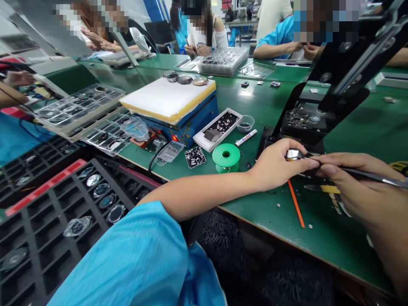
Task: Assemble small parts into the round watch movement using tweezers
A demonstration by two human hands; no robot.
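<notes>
Green matting covers the table (274, 106) of a shared assembly room, with other people seated along the far side.

1. Work item. I see a small shiny round part (293, 154), apparently a watch case, held just above the table edge in front of a black press stand (334, 80). My left hand (277, 163) grips it, fingers curled around it and thumb on the near side.

2. Tool. My right hand (353, 182) is clenched on a thin metal tool (376, 176), probably tweezers, whose tip meets the part. The contact point is hidden by the fingertips, so I cannot tell exactly what the tip touches.

3. Technique, in my judgement. Keep the left forearm resting on the table so the part stays steady. Bring the tool in at a low angle, use light pressure, and keep the part level so nothing slips off.

4. Near surroundings. An orange stick (296, 208) and a yellow-handled tool (321, 188) lie on the matting just below the hands. To the left stand a green spool (226, 156), a paint marker (246, 137), a small clear cup (245, 123) and a white tray of tiny parts (218, 127).

5. Further out. A blue heater box with a white top (172, 102) sits behind these, and black compartment trays (47, 212) holding round glass pieces lie at the far left.
</notes>
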